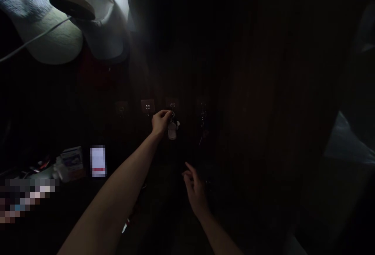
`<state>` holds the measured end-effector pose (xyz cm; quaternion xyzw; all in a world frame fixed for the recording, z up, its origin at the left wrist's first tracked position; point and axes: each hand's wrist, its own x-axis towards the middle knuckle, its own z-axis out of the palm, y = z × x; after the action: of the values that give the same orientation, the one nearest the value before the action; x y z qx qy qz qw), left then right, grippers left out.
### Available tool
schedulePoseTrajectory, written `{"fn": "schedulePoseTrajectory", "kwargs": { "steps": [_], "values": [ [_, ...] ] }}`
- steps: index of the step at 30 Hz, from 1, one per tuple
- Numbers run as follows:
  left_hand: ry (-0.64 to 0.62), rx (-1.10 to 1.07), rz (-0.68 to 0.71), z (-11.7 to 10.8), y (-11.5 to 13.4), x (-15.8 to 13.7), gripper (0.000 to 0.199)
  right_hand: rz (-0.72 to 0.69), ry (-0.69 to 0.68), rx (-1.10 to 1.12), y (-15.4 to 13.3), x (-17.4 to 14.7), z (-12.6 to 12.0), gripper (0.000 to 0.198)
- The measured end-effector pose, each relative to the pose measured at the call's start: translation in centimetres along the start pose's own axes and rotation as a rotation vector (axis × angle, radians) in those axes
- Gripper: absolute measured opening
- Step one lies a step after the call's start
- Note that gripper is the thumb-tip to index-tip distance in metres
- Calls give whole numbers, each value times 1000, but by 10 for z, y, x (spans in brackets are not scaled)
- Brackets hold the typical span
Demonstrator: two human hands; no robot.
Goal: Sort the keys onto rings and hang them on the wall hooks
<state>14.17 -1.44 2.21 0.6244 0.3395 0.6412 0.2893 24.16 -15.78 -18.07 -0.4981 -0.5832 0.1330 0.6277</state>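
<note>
My left hand (159,122) is raised to a row of small wall hooks, its thumb and fingertips pinched on the ring of a keychain. From that ring dangles a pale, rounded keychain (172,131), just under an adhesive hook (172,105); whether the ring touches the hook is too dark to tell. Lower and to the right, my right hand (195,190) is held in the air with its fingers apart and nothing in them. Above it, a bunch of keys or rings (203,116) hangs from the rightmost hook.
Left of the keychain are two more hooks, one on a clear plate (147,106). Pale caps (58,38) hang at upper left, beside a round wooden piece (72,4) and a white cord (38,37). A box (72,163) stands at lower left. Much is lost in darkness.
</note>
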Motion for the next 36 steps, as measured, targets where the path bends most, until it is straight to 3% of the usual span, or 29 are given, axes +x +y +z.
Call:
{"fn": "schedulePoseTrajectory", "kwargs": {
  "steps": [10, 21, 36],
  "values": [
    [31, 234, -52, 6, -2, 6, 21, -14, 14, 4, 1, -1, 2, 36],
    [36, 142, -113, 4, -24, -13, 25, 14, -11, -35, 3, 1, 1, 37],
    [-127, -59, -308, -26, -59, -91, 27, 3, -61, -118, 8, 3, 3, 36]
  ]
}}
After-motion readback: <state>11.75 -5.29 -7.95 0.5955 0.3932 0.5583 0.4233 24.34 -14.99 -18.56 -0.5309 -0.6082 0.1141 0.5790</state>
